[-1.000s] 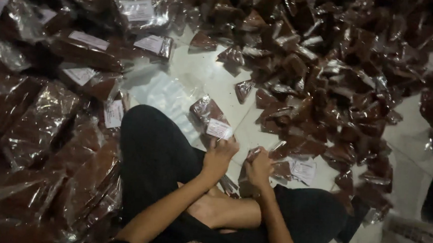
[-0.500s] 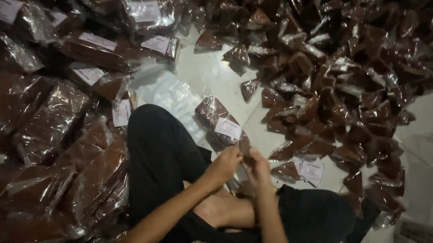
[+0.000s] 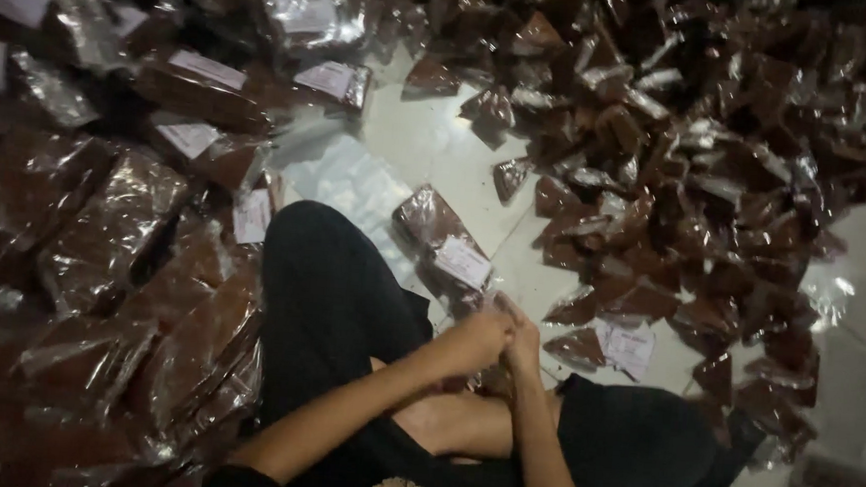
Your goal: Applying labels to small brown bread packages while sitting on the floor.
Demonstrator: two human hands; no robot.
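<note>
I sit cross-legged on a pale tiled floor in black trousers. My left hand and my right hand meet in front of my knees, fingers curled and touching each other. What lies between the fingers is hidden. Just beyond the hands lies a clear plastic packet of brown contents with a white label. A small brown packet and a white paper label lie right of my right hand.
A big heap of small brown packets covers the floor at the right and back. Larger labelled bags of brown contents are piled at my left. An empty clear bag lies on the tiles ahead.
My hands have come together and now touch; earlier they were slightly apart. The view has shifted a little.
</note>
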